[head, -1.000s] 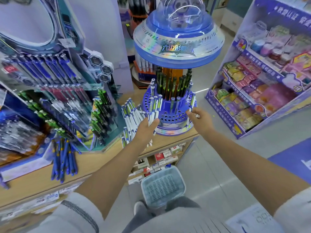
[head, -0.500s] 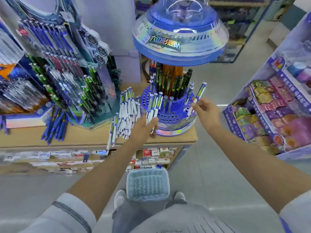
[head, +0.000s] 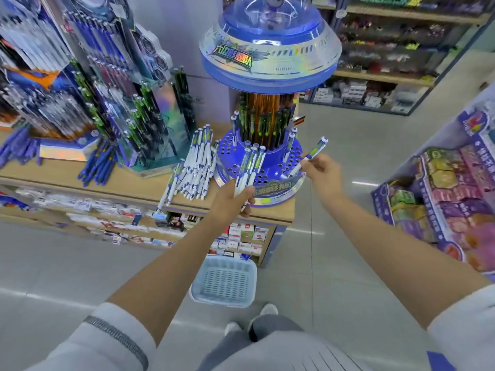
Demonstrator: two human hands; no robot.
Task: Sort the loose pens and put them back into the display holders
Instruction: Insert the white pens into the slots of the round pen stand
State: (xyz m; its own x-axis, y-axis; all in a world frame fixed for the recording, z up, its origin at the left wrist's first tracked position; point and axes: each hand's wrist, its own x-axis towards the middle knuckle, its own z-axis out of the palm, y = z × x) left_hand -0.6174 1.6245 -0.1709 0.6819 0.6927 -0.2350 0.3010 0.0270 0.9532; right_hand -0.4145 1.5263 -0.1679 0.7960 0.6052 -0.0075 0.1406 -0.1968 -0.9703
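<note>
- At the counter's right end: round blue holder.
- Just left of it: heap of loose pens.
- Left hand grips a pen bunch before the holder.
- Right hand pinches one pen over its right rim.

Blurred Chinese lettering on the display holder canopy and base

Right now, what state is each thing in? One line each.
round holder, most holes unfilled, a few pens standing
left hand, gripping a bundle of pens
right hand, pinching a single pen, tilted toward the round holder
loose pens, lying heaped on the counter
basket, upright on the floor
</note>
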